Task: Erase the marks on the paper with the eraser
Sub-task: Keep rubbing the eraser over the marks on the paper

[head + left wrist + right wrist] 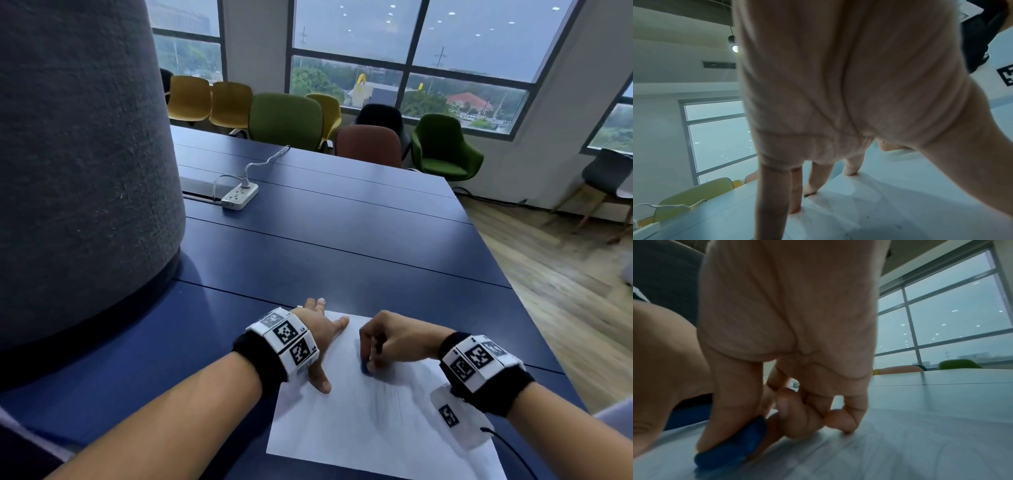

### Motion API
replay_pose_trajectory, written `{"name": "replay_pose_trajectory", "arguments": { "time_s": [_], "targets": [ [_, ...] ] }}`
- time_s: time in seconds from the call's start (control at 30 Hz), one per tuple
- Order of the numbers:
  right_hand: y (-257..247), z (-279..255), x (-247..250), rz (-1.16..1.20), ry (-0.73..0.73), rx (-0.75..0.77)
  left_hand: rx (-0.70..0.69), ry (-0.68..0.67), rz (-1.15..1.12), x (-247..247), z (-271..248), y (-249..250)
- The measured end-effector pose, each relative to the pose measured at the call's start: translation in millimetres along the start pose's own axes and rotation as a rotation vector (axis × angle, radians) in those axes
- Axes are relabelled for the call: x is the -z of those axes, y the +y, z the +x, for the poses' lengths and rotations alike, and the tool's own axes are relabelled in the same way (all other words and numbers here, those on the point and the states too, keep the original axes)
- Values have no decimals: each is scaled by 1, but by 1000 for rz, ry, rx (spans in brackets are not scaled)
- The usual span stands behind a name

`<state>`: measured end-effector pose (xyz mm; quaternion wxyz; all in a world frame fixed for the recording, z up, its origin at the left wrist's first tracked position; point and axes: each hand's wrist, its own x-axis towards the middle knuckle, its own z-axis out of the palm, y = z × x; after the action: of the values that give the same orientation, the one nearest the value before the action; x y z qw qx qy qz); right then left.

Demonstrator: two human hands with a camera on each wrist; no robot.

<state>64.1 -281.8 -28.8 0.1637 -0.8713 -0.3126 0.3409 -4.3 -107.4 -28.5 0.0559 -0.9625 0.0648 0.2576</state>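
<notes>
A big grey pillar [78,154] stands at the left, right by the dark blue bench [342,240]; the bench is long and flat, so it makes a good hard top to rub on; far back on it lies a white power strip [239,196] with a cord, well apart from the work; behind the bench sit yellow, green and brown chairs [286,118] under the wide windows.

Near the front edge of the bench lies the white paper [359,418]; it is thin and light, so I think it would slide or crumple if nobody held it; faint grey marks [394,394] show on it just below the right hand, so the job looks part done and not finished.

The left hand [317,337] is spread flat with straight fingers, holding nothing; its fingertips [809,190] press down on the top left part of the paper, some of them right at the paper's edge; this keeps the sheet still while the other hand rubs.

The right hand [387,337] is curled; its thumb and fingers pinch the small blue eraser [731,446], and the other fingers are tucked under; the eraser touches the paper near the middle of the sheet, its low edge pressed down so it can rub the marks away.
</notes>
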Motion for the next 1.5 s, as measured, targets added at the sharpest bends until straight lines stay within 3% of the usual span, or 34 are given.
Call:
{"name": "replay_pose_trajectory", "arguments": {
  "time_s": [0.07,0.2,0.4,0.57,0.7,0.73,0.83,0.9,1.03,1.07,1.2,1.37,1.5],
  "targets": [
    [1,1,3,-12,39,-6,1,1,10,0,0,1],
    [3,6,4,120,312,-42,2,23,-2,-1,-2,0],
    [-12,-17,-17,-55,-20,34,-10,3,7,0,-1,1],
    [-14,-11,-13,11,200,8,-4,-4,12,0,-1,0],
    [-20,-27,-26,-63,-60,66,0,-17,2,1,-1,2],
    [-20,-28,-24,-76,-67,60,1,-21,1,1,-1,2],
    [-14,-21,-15,-10,152,13,1,-23,4,2,-1,2],
    [-13,-24,-18,39,196,17,5,-24,0,2,-1,1],
    [-21,-41,-31,67,-127,48,-3,-31,-18,2,-2,0],
    [-21,-40,-29,77,-126,42,-4,-32,-16,2,-2,0],
    [-15,-33,-26,181,133,-1,11,-4,1,0,-2,0],
    [-16,-48,-36,136,-161,40,14,-17,8,1,-3,1],
    [-12,-36,-27,164,118,15,15,-17,8,1,-2,2]
  ]
}}
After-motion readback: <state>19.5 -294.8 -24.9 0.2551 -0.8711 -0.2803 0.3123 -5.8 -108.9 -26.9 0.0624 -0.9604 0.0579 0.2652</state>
